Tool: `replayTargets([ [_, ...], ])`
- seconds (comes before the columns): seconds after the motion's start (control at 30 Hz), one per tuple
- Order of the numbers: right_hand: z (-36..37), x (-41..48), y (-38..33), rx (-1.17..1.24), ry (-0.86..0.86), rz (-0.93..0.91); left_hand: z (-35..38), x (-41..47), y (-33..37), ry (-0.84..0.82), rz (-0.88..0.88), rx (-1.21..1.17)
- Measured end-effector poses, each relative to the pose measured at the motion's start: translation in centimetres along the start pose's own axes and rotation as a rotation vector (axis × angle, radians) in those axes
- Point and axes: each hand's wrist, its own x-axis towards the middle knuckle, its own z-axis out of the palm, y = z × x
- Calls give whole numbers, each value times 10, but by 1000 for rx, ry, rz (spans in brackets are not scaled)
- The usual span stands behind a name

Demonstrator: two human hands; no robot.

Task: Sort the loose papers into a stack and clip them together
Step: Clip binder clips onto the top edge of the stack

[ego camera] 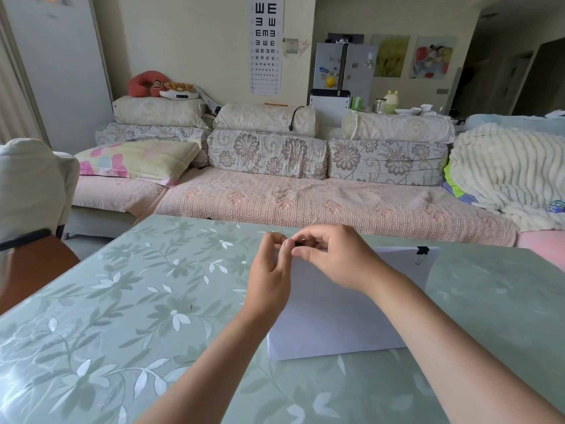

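A stack of white papers (330, 319) lies flat on the green floral table (122, 301). A black binder clip (422, 251) grips the stack's far right corner. At the far left corner, my right hand (333, 258) pinches a second small black binder clip (299, 242) with wire handles. My left hand (270, 270) holds the paper edge right beside it, fingertips touching the clip area. Most of this clip is hidden by my fingers.
A long sofa (275, 191) with cushions stands just beyond the table's far edge. A brown chair (36, 261) sits at the left of the table. A white blanket (507, 172) lies on the right.
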Motion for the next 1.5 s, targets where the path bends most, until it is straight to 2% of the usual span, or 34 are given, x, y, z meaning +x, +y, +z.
replayTargets([
  [0.13,3,1,6,44,54,-37,-6,-1,-3,-95,37,50],
  [0.27,6,-2,15,47,98,-16,-13,-1,-14,-269,101,289],
  [0.37,11,-3,22,76,89,5,-9,4,-17,-232,44,397],
  [0.43,7,-1,26,74,109,20,-8,8,-15,-209,-11,344],
  [0.53,-3,1,31,-55,158,6,-13,15,-9,-158,-41,198],
  [0.6,-8,-1,42,-140,310,-4,-19,20,-4,-122,-20,146],
  [0.7,-18,-6,74,-298,628,106,-30,26,-2,-61,-20,73],
  [0.77,-28,-13,94,-246,786,264,-37,27,-4,-43,-68,51],
  [0.83,-36,-23,107,-62,923,507,-44,29,-8,-59,-156,-26],
  [0.87,-38,-27,112,108,892,611,-48,30,-11,-70,-215,-98],
  [0.93,-31,-36,134,421,680,726,-55,31,-21,-102,-351,-188],
  [1.0,-18,-39,152,500,575,829,-59,31,-37,-109,-473,-154],
  [1.17,16,-39,157,215,495,909,-57,25,-78,-42,-608,62],
  [1.27,30,-45,160,116,454,932,-61,16,-86,-212,-804,254],
  [1.33,37,-48,161,52,358,909,-66,11,-89,-273,-903,324],
  [1.43,42,-52,158,-5,317,813,-69,10,-89,-233,-882,322],
  [1.5,41,-52,156,-77,389,720,-68,13,-80,-153,-813,211],
])
